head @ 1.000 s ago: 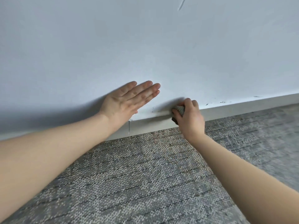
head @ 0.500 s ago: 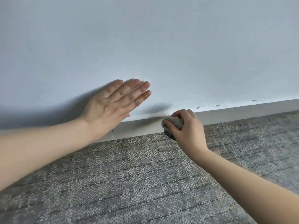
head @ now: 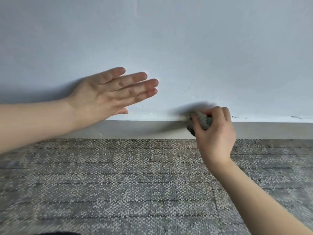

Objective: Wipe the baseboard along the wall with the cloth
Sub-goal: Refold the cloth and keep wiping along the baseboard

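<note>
Held the cloth (head: 202, 122) bunched tight in the right hand (head: 214, 133), fingers (head: 218, 112) curled over the top of the wad and thumb below it. Pressed it against the upper edge of the baseboard (head: 144, 129), just where this meets the wall (head: 169, 48). Kept the left hand (head: 108, 95) flat and spread, grasping nothing, near the wall above the baseboard; could not tell whether the palm really touched the paint or only hovered close.

Looked risky in several ways. Covered only a small patch with such a tight wad, so possibly missed the lower half of the baseboard, next to the carpet (head: 118, 184), in one pass. Rode high with the cloth, so perhaps smeared dirt up onto the pale wall instead of taking it off. Noticed dark specks (head: 235, 117) on the wall just above the baseboard, right of the cloth; probably dragged into a streak if rubbed with an already dirty side. Showed little loose cloth outside the fist, so maybe scraped the knuckles along the top edge. Could also have slid sideways with the left hand if leaned on hard, and so lost the steady pressure.
</note>
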